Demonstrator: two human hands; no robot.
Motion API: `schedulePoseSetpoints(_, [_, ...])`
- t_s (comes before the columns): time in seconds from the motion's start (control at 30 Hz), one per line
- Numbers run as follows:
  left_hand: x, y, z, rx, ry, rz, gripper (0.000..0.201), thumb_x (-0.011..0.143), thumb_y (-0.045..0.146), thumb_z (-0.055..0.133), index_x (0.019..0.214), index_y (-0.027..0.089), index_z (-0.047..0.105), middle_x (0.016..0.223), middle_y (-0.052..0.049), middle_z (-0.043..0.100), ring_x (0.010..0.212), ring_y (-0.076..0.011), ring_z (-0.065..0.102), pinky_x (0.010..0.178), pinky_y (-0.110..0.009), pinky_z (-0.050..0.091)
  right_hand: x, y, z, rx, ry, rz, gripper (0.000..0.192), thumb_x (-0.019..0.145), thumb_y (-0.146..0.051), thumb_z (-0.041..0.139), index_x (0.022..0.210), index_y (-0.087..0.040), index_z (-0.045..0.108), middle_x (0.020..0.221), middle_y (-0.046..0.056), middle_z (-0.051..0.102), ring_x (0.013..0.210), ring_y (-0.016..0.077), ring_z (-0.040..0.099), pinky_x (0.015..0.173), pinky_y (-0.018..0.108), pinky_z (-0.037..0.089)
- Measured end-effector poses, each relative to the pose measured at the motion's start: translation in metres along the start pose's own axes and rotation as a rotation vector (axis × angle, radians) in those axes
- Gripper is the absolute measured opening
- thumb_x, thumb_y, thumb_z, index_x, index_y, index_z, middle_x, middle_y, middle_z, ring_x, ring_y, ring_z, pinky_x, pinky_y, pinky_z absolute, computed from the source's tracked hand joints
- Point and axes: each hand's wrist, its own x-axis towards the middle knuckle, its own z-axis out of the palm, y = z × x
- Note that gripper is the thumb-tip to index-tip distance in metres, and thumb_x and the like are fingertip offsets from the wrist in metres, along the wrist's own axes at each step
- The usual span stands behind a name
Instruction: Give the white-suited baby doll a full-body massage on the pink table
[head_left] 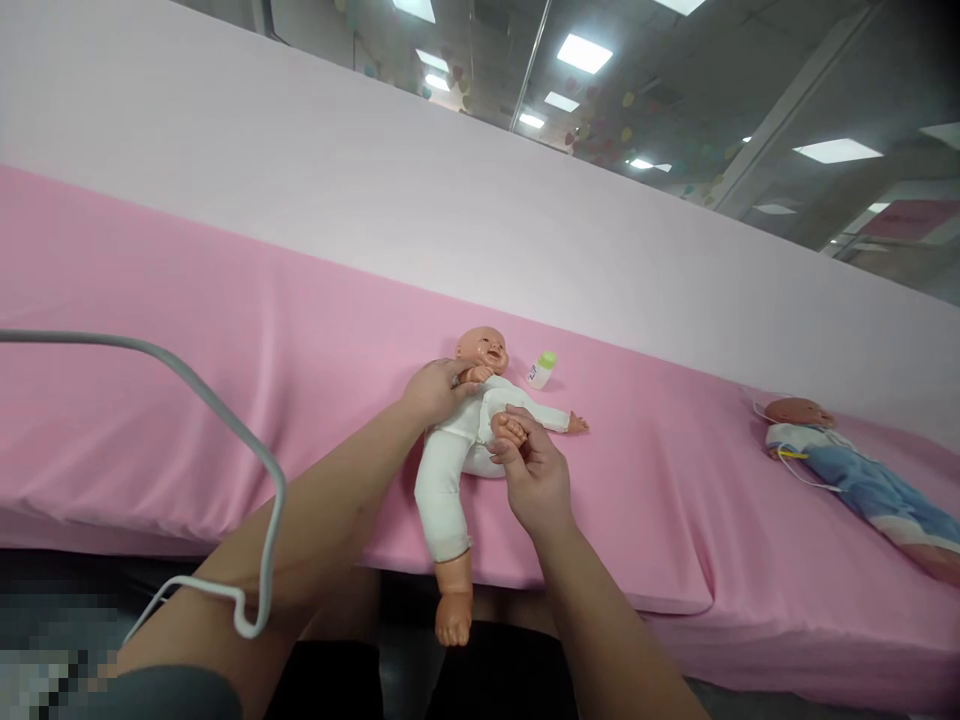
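A baby doll (445, 490) in a white cloth body lies face up on the pink-covered bed, its head toward the wall. One bare leg hangs past the bed's front edge. My left hand (437, 393) is closed around the doll's arm near its chin, with the doll's small hand (478, 374) poking out past my fingers. Bent up over the belly is the doll's other foot (510, 430), pinched between thumb and fingers of my right hand (538, 478). The doll's far arm stretches out to the right. A small bottle (541, 371) with a green cap lies beside its head.
A second doll (862, 475) in blue and white clothes lies at the right, a thin white tube about it. The pink sheet (187, 330) has folds. A grey cable (217, 400) loops across the left. Behind the bed rises a white wall (360, 170) with glass above.
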Motion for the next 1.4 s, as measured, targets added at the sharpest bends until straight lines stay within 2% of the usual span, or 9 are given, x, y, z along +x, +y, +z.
schedulePoseSetpoints(0.17, [0.0,-0.002,0.0,-0.066,0.04,-0.096,0.042,0.095,0.051,0.06,0.13,0.031,0.071,0.121,-0.006,0.077,0.11,-0.028,0.071,0.091,-0.037,0.054,-0.009,-0.007,-0.008,0.018,0.021,0.0,0.042,0.096,-0.047,0.067,0.131,-0.023,0.069,0.139,0.014,0.068,0.118,0.0303,0.071,0.088,0.047,0.067])
schedulePoseSetpoints(0.3, [0.005,-0.016,0.001,-0.279,0.184,-0.215,0.045,0.098,0.063,0.053,0.117,0.027,0.071,0.11,-0.006,0.078,0.1,-0.0258,0.072,0.086,-0.036,0.056,-0.044,-0.02,-0.029,-0.038,0.003,-0.05,0.037,0.098,-0.043,0.066,0.131,-0.026,0.067,0.147,0.015,0.063,0.129,0.0343,0.067,0.094,0.052,0.065])
schedulePoseSetpoints(0.43, [0.018,-0.04,0.0,-0.63,0.412,-0.527,0.056,0.099,0.07,0.044,0.11,0.02,0.069,0.104,-0.013,0.076,0.098,-0.0284,0.072,0.08,-0.039,0.059,-0.085,-0.035,-0.052,-0.156,-0.111,-0.113,0.038,0.099,-0.042,0.066,0.134,-0.03,0.065,0.154,0.014,0.057,0.143,0.0375,0.055,0.105,0.058,0.059])
schedulePoseSetpoints(0.57, [0.026,-0.053,-0.005,-0.832,0.464,-0.713,0.057,0.105,0.063,0.029,0.129,0.021,0.06,0.115,-0.017,0.072,0.106,-0.03,0.073,0.077,-0.039,0.062,-0.113,-0.041,-0.063,-0.247,-0.242,-0.202,0.042,0.098,-0.045,0.068,0.137,-0.031,0.064,0.149,0.013,0.062,0.151,0.0376,0.045,0.111,0.054,0.056])
schedulePoseSetpoints(0.8, [0.028,-0.048,-0.01,-1.046,0.473,-0.8,0.055,0.11,0.053,0.028,0.135,0.009,0.048,0.117,-0.017,0.067,0.107,-0.0266,0.069,0.081,-0.037,0.062,-0.141,-0.031,-0.051,-0.19,-0.246,-0.212,0.046,0.097,-0.051,0.068,0.136,-0.028,0.066,0.144,0.016,0.066,0.134,0.0357,0.064,0.102,0.047,0.063])
schedulePoseSetpoints(0.93, [0.028,-0.046,-0.008,-0.977,0.496,-0.827,0.053,0.109,0.056,0.031,0.128,0.013,0.055,0.109,-0.015,0.071,0.101,-0.0268,0.07,0.077,-0.037,0.059,-0.148,-0.026,-0.042,-0.186,-0.179,-0.209,0.044,0.098,-0.053,0.066,0.134,-0.027,0.067,0.142,0.017,0.067,0.127,0.0349,0.069,0.099,0.048,0.064])
schedulePoseSetpoints(1.13, [0.015,-0.021,0.001,-0.455,0.434,-0.492,0.049,0.101,0.064,0.045,0.105,0.021,0.066,0.095,-0.009,0.074,0.091,-0.0272,0.072,0.078,-0.038,0.057,-0.129,-0.032,-0.047,-0.158,-0.135,-0.224,0.041,0.101,-0.05,0.063,0.136,-0.029,0.064,0.14,0.015,0.068,0.128,0.0336,0.069,0.099,0.05,0.065])
schedulePoseSetpoints(1.23, [0.006,-0.001,0.01,-0.194,0.299,-0.276,0.033,0.097,0.047,0.059,0.117,0.024,0.069,0.11,-0.008,0.077,0.104,-0.0288,0.071,0.093,-0.041,0.055,-0.11,-0.036,-0.051,-0.145,-0.129,-0.222,0.042,0.101,-0.052,0.061,0.137,-0.029,0.063,0.142,0.015,0.067,0.129,0.0342,0.067,0.1,0.053,0.064])
schedulePoseSetpoints(1.4, [0.0,0.012,0.02,0.095,0.123,0.022,0.041,0.094,0.029,0.061,0.134,0.029,0.069,0.135,-0.008,0.07,0.132,-0.0307,0.058,0.118,-0.045,0.041,-0.069,-0.035,-0.047,-0.121,-0.069,-0.21,0.035,0.1,-0.044,0.064,0.131,-0.028,0.066,0.144,0.014,0.065,0.131,0.0348,0.066,0.103,0.058,0.061])
